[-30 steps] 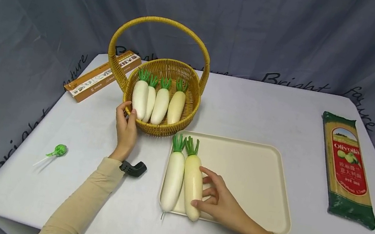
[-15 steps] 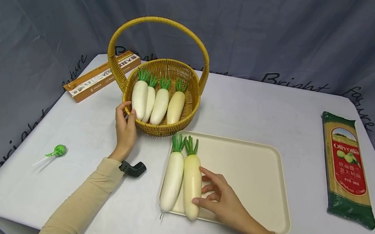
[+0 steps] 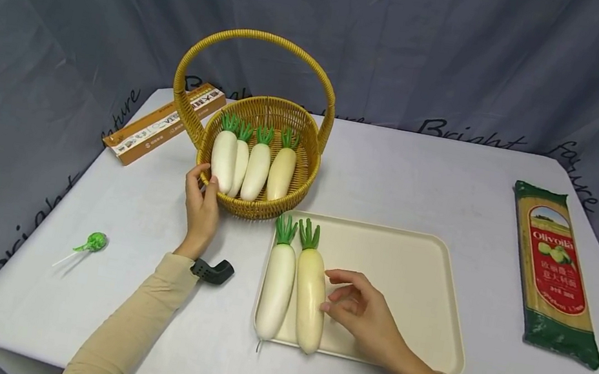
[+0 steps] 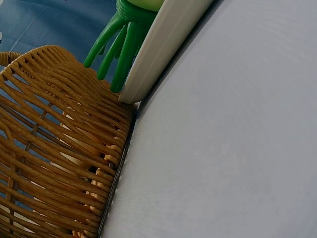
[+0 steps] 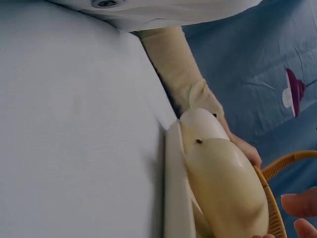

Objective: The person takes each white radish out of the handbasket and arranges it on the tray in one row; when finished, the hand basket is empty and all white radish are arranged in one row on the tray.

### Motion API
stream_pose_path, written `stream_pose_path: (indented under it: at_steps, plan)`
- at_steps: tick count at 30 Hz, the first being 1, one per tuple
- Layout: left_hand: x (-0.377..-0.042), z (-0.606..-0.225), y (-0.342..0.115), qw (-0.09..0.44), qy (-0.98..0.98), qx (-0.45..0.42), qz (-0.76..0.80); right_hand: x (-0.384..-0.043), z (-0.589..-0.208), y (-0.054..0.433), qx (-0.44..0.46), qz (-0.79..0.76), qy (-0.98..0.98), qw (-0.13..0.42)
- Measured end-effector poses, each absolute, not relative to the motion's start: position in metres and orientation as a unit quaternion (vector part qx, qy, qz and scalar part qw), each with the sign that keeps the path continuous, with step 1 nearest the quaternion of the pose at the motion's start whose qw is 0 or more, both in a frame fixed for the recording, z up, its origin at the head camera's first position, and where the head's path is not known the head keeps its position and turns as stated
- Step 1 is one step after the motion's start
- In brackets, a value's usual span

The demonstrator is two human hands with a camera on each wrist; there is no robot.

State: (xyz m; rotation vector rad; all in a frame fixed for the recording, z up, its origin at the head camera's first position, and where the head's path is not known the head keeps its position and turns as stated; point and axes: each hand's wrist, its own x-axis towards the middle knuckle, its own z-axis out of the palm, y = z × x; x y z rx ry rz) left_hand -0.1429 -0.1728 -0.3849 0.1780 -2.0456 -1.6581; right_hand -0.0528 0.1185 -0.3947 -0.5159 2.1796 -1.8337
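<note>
My left hand (image 3: 201,214) grips the near left rim of a wicker basket (image 3: 252,207), thumb at the rim's edge. Inside the basket lie several white radishes (image 3: 257,170) with green tops. On the left side of the cream tray (image 3: 388,260), a white radish (image 3: 276,291) and a yellowish radish (image 3: 308,299) lie side by side, tops pointing away from me. My right hand (image 3: 364,312) is just right of the yellowish radish, loosely bent fingers holding nothing. In the right wrist view, the blunt end of the yellowish radish (image 5: 225,183) fills the foreground.
A long brown box (image 3: 158,129) lies behind the basket on the left. A green-wrapped lollipop (image 3: 93,241) lies on the left side of the white table (image 3: 425,174). At the far right is a packet of spaghetti (image 3: 556,273). A grey curtain (image 3: 444,53) hangs behind.
My right hand has let go of the yellowish radish and drawn slightly to the right. The radish stays on the tray. My left hand keeps its hold on the basket.
</note>
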Motion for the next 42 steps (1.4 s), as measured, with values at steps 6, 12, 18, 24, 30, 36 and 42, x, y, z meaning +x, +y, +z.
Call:
stream_pose_path:
  at_steps: [6,12,18,24,30,36,42]
  plan:
    - [-0.143,-0.385,-0.173,0.253,-0.747,0.062,-0.611,-0.066,-0.383,0.127,-0.165,-0.650,0.737,0.089]
    - [-0.142,-0.385,-0.174,0.250,-0.752,0.065,-0.606,-0.093,-0.364,0.134,-0.116,-0.694,0.707,0.075]
    - [-0.140,-0.385,-0.173,0.251,-0.752,0.064,-0.605,-0.127,-0.344,0.126,-0.108,-0.710,0.684,0.126]
    - [-0.141,-0.384,-0.174,0.252,-0.752,0.062,-0.606,-0.163,-0.330,0.095,-0.095,-0.738,0.644,0.180]
    - [-0.142,-0.385,-0.173,0.253,-0.751,0.063,-0.607,-0.201,-0.322,0.059,-0.078,-0.773,0.587,0.228]
    - [-0.141,-0.385,-0.173,0.252,-0.753,0.063,-0.604,-0.234,-0.320,0.027,-0.038,-0.780,0.554,0.289]
    - [-0.141,-0.384,-0.174,0.252,-0.755,0.062,-0.602,-0.254,-0.324,0.000,0.020,-0.779,0.555,0.291]
